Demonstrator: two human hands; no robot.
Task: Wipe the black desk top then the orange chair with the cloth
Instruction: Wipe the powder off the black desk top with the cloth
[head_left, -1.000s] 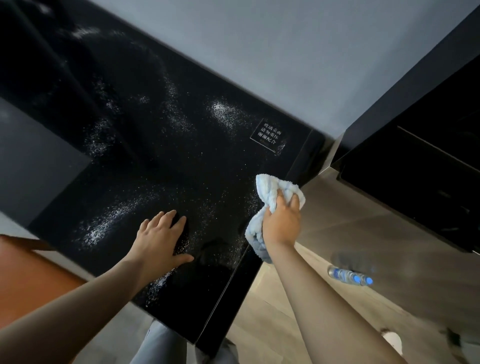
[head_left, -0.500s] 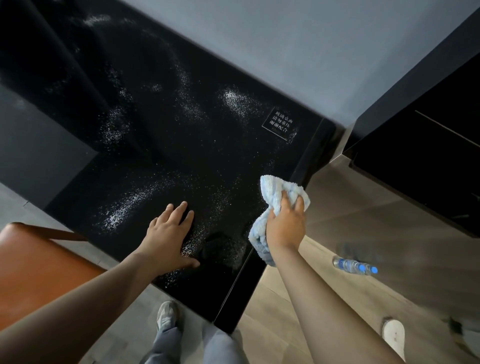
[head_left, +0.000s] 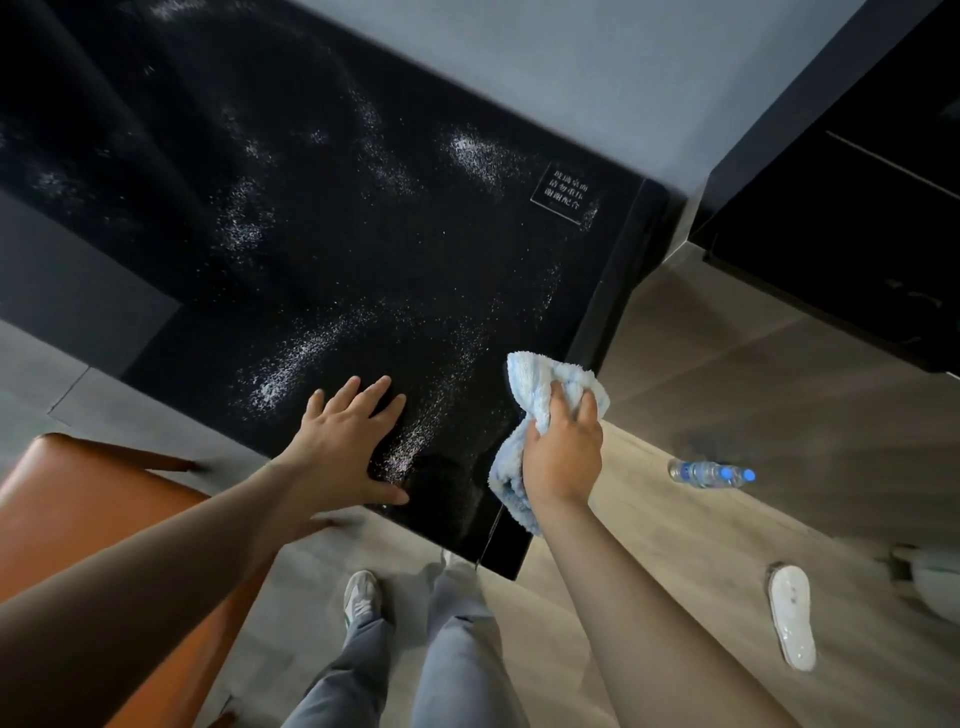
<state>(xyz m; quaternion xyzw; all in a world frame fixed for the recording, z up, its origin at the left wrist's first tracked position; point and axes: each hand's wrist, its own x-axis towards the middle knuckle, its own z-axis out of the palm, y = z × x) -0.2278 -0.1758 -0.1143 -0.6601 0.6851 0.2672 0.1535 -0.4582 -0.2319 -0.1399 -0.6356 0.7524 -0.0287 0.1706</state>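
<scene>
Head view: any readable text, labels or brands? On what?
"玻璃桌面 / 请勿重压 / 谢谢配合": three lines of white characters on a small framed sign at the far right corner of the black desk top.
Water bottle lying on the floor: label too blurred to read.
No other text shows.

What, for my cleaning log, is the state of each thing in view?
desk top: strewn with white powder.
cloth: bunched, at the desk's right edge.
right hand: grips the cloth.
left hand: flat on the desk top, fingers spread.
orange chair: beside the desk, cloth not on it.
water bottle: lying on the floor, capped.
</scene>
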